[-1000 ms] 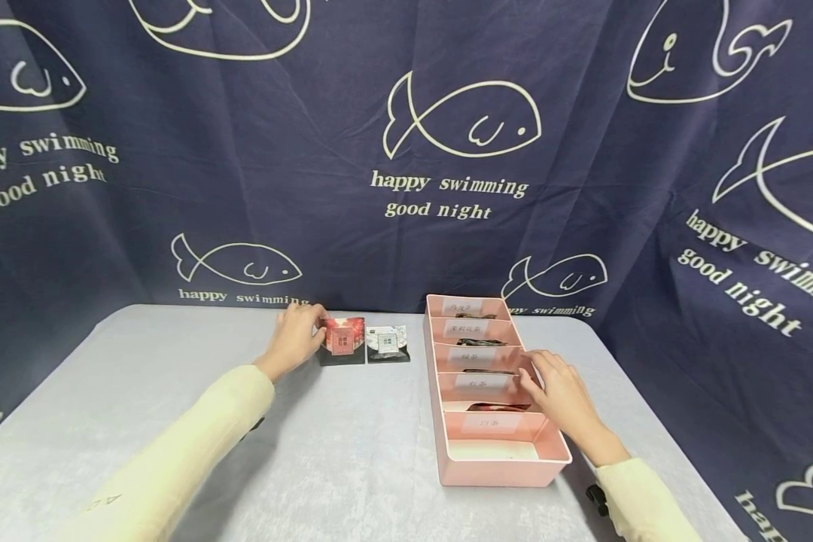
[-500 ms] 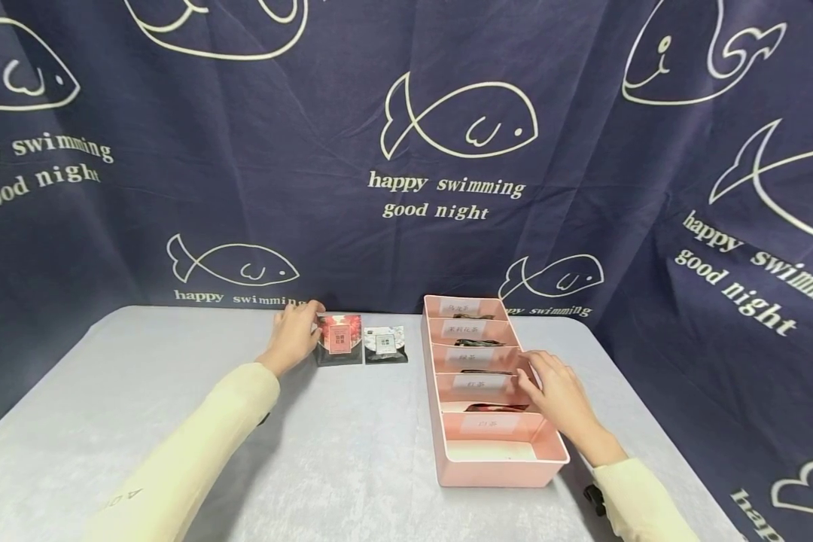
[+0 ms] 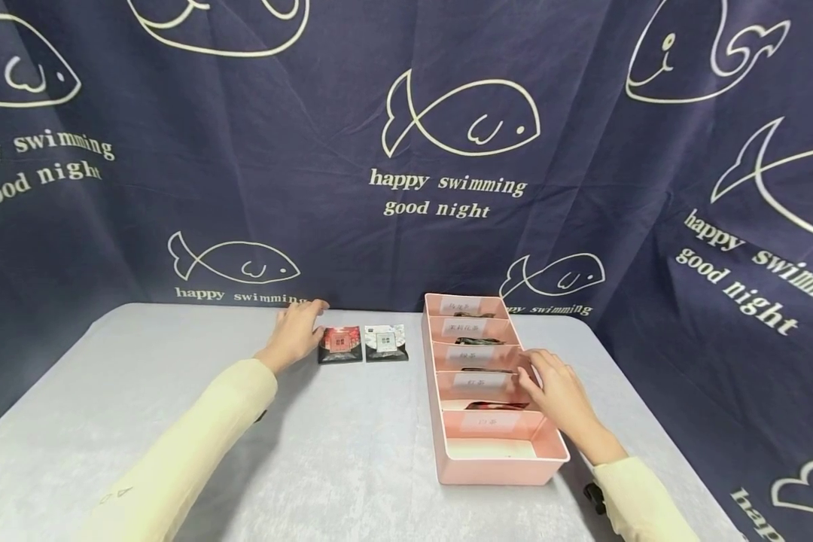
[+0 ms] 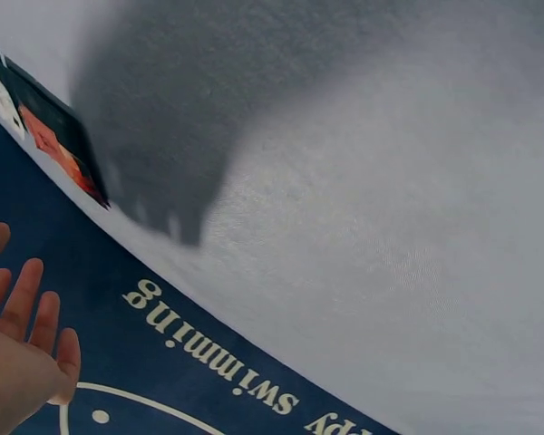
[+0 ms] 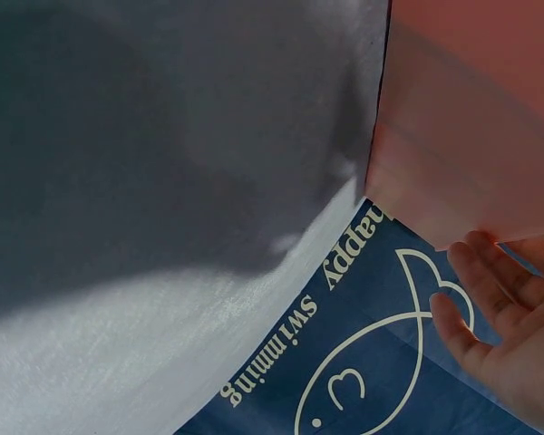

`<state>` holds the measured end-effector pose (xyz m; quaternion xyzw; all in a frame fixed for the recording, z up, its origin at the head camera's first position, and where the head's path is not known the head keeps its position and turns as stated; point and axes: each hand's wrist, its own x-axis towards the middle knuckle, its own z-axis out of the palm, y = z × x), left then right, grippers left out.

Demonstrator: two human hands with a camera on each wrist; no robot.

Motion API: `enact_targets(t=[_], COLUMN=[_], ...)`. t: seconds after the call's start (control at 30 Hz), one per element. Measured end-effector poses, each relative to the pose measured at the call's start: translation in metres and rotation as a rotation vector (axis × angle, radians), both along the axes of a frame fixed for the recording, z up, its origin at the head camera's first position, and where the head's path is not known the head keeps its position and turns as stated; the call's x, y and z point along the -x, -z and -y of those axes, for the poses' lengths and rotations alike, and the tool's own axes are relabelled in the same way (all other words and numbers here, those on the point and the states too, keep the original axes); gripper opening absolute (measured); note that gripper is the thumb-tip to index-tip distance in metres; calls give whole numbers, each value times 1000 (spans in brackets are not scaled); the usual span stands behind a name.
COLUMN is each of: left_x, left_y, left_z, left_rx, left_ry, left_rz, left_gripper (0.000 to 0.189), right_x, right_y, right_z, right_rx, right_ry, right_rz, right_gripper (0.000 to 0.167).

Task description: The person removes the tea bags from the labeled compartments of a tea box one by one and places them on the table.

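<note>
Left hand [image 3: 293, 335] loosely spread beside the red-and-black packet [image 3: 341, 348], right hand [image 3: 558, 388] resting on the pink box [image 3: 497, 474].
The packet lies near the table's [image 3: 352, 452] far edge, about midway along; whether the left fingers touch it is hard to tell. For a clean hold, pinching its left edge between thumb and forefinger seems best, keeping clear of the white-and-black packet [image 3: 385, 344] just beside it. The right hand's relaxed fingers should press lightly, so the box doesn't slide.
</note>
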<state>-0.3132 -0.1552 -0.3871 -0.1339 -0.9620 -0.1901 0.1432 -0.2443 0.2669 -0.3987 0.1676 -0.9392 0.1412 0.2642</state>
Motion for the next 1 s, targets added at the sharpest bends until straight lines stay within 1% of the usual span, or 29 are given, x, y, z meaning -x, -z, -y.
enact_targets(t=[0.17,0.33,0.47,0.7,0.93,1.0], left_x=[-6,-16,-22,-29,-44,-48], left_y=[-3,-7,-10,-15,-22,-23], left_z=[-4,-14,-26,-48,-73,-81], left_rx=[36,75,85,111,147,163], left_ry=[60,127,187,277,378,403], left_rz=[-31,-81,-124,-190,-195,-208], left_gripper=[39,37,36,30,28,26], right_x=[-1,-1,-2,-1,-1,-1], right_y=[-1,-2,-2,-2,-1,-2], right_z=[1,1,0,0,0,-1], right_rx=[1,5,4,2,5,6], right_ry=[-3,-6,-4,-9,-10,-10], right_rz=[3,12,13,1,6,7], right_gripper=[24,23,23,24,24,24])
